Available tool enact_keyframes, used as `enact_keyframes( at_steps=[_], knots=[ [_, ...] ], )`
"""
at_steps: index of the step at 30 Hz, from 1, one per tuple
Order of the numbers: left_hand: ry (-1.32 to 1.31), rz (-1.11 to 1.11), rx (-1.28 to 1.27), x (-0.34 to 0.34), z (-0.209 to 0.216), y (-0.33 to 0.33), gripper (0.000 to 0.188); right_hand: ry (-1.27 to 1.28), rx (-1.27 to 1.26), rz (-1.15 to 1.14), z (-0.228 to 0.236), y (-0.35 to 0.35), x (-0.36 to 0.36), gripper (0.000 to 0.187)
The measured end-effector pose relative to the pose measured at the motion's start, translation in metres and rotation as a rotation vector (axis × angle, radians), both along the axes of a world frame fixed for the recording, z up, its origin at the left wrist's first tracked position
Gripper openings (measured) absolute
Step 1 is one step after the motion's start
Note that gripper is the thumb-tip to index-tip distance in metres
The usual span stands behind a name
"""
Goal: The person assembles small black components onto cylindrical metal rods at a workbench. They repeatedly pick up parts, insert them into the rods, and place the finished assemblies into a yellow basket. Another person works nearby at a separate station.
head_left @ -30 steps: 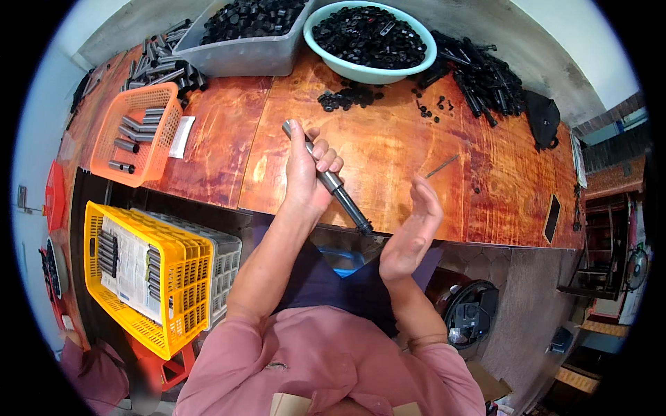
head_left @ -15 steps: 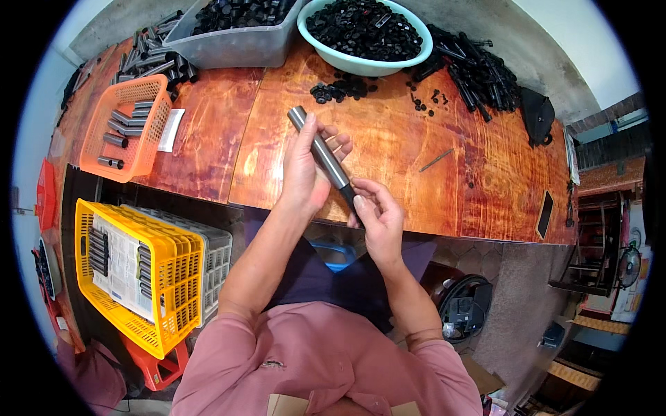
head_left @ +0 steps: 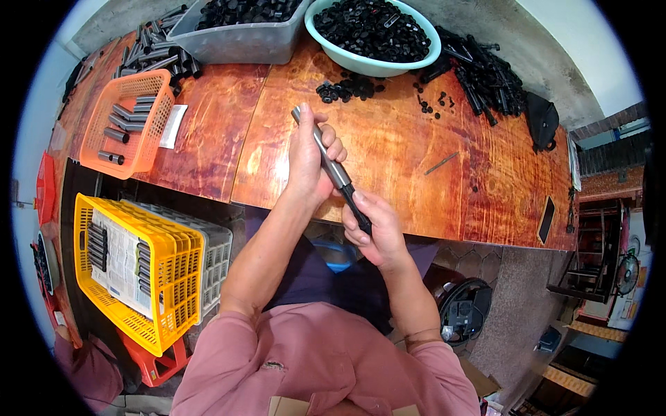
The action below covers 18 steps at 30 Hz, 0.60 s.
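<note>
Over the front part of the wooden table, my left hand (head_left: 311,158) is closed round a grey metal tube (head_left: 336,172), its thumb lying along the upper end. A black rod-like part (head_left: 359,211) sticks out of the tube's lower end, in line with it. My right hand (head_left: 380,229) is closed round this black part near its lower end, with the thumb on top. How far the black part reaches inside the tube is hidden. Both hands tilt the pieces from upper left to lower right.
An orange basket (head_left: 161,114) holding short tubes stands left, above a yellow crate (head_left: 182,277). At the back are a clear bin (head_left: 232,48), a pale green basin (head_left: 371,67) of black parts and a pile of black rods (head_left: 485,80). A thin tool (head_left: 441,163) lies right.
My left fingers have curled closed round the tube. My right hand has gone from a fingertip hold to a fuller grip, and more of the black part shows. The view has shifted slightly.
</note>
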<state>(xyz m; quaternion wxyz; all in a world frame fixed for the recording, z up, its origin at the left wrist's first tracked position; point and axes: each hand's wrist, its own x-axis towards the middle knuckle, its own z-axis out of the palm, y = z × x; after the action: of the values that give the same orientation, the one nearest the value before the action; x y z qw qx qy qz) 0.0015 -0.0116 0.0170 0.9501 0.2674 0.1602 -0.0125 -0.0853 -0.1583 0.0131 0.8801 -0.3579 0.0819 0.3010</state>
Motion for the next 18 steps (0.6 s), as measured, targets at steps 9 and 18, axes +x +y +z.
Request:
enact_keyframes(
  at_steps=[9, 18],
  knots=[
    [-0.022, 0.056, -0.036, -0.004, 0.010, -0.001, 0.037, -0.022, -0.043, 0.020, 0.005, 0.004, 0.000, 0.026],
    [0.011, -0.086, -0.178, -0.002, 0.018, 0.016, 0.028, -0.478, -0.481, -0.262, -0.011, 0.002, -0.008, 0.055]
  ],
)
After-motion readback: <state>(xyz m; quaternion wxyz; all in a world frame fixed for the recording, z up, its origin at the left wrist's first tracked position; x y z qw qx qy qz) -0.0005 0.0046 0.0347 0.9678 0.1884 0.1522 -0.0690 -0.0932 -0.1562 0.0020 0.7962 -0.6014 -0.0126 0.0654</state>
